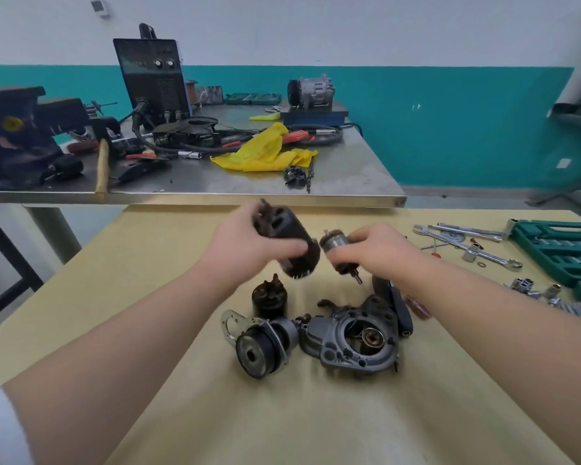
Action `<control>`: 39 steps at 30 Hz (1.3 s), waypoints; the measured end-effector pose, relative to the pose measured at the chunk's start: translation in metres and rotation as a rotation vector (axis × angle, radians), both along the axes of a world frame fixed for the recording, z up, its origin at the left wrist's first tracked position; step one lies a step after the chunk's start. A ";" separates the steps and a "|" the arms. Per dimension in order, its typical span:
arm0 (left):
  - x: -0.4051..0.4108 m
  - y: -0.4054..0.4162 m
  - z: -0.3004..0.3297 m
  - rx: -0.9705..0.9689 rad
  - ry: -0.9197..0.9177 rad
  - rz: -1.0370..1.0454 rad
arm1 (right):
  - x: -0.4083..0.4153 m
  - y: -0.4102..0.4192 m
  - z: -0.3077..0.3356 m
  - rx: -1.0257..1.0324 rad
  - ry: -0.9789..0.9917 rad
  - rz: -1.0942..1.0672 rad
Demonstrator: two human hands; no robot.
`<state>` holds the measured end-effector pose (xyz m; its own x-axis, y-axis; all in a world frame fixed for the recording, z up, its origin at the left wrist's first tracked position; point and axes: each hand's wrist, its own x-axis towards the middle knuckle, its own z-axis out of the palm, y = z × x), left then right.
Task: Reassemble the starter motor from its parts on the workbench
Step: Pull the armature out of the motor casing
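Observation:
My left hand point(249, 245) grips a black cylindrical motor housing point(287, 241), tilted, above the tan bench point(215, 414). My right hand point(379, 251) holds the armature point(337, 251) just right of the housing, with its thin shaft pointing down and toward me. Below them a small dark solenoid point(269, 298) stands on the bench. In front of it lie a round gear unit with a metal flange point(260, 347) and a grey cast nose housing point(356, 340) with a round opening.
A black-handled tool point(399, 310) lies right of the nose housing. Wrenches and sockets point(467, 245) and a green socket case point(560, 250) sit at the right. Beyond, a steel table point(349, 172) carries a welder, yellow rag, vise and cables.

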<state>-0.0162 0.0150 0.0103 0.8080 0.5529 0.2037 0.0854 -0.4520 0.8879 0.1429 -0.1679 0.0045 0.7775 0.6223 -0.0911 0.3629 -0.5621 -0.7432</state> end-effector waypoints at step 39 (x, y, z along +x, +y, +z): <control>0.014 -0.024 -0.024 -0.804 -0.553 0.112 | -0.037 0.014 -0.051 0.673 -0.136 -0.380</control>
<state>-0.0018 -0.0088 -0.0132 0.6463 0.7601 0.0672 -0.4297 0.2898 0.8552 0.1057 -0.1537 -0.0467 0.9253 0.1987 0.3231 0.3486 -0.1101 -0.9308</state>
